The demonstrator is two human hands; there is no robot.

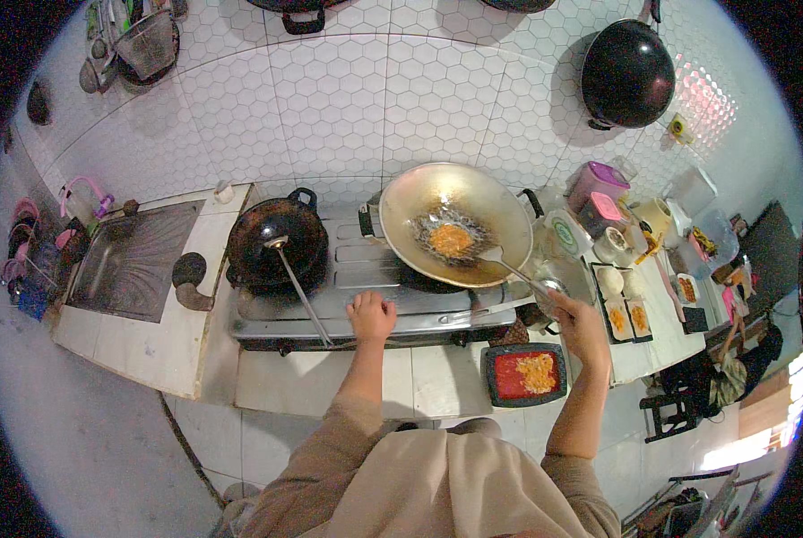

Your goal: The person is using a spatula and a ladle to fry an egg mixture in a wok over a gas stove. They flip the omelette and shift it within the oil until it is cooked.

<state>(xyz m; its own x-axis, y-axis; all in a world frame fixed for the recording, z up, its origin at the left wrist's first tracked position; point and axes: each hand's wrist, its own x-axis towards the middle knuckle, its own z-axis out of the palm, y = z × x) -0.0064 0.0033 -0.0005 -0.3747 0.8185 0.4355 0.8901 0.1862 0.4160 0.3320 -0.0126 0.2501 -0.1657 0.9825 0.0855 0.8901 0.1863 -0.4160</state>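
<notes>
My right hand (pixel 581 331) grips the handle of a metal spatula (pixel 517 270). The spatula's blade is inside a large, light metal wok (pixel 455 181), by its right front wall. In the bubbling oil at the wok's bottom lies a golden-brown piece of frying food (pixel 450 240), just left of the blade. My left hand (pixel 372 316) is at the front of the steel gas stove (pixel 358 252), its fingers curled downward; its palm is hidden. To its left a metal ladle (pixel 301 289) leans from a dark wok (pixel 247 235) over the stove's front edge.
A black tray (pixel 492 397) with red contents and shredded food sits before the stove. Metal tongs (pixel 475 313) lie along the stove's front. On the right counter are small trays of dough and filling (pixel 622 316) and plastic containers (pixel 596 185). A sink (pixel 132 269) is left; a person (pixel 734 376) sits far right.
</notes>
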